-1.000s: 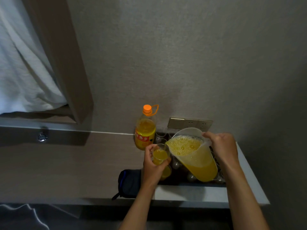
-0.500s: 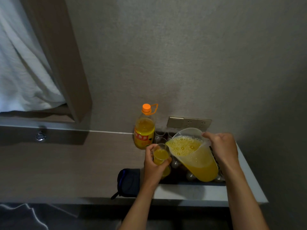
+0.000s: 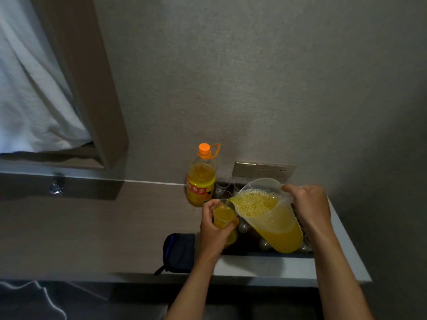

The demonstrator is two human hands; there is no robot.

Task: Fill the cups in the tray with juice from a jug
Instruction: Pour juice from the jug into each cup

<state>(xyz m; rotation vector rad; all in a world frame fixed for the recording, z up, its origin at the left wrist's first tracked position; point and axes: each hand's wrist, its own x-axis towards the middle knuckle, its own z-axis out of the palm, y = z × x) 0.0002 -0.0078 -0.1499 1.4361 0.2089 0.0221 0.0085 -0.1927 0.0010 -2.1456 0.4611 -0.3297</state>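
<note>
While hands point(image 3: 216, 229) grip cup point(image 3: 223, 215), jug point(image 3: 270, 218) tilts.

Likely a bedroom: curtained window point(image 3: 34, 88), wall socket point(image 3: 263, 169), desk point(image 3: 92, 227).

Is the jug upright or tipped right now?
Tipped. The jug leans spout-down toward the cup in the left hand, and a thin stream of juice runs into it.

L hand point(image 3: 213, 229): fingers curled round cup point(image 3: 223, 215), raised just left of jug point(image 3: 268, 215) spout | R hand point(image 3: 308, 204): grips jug's right side, jug tipped left | both forearms reach up from below
</note>
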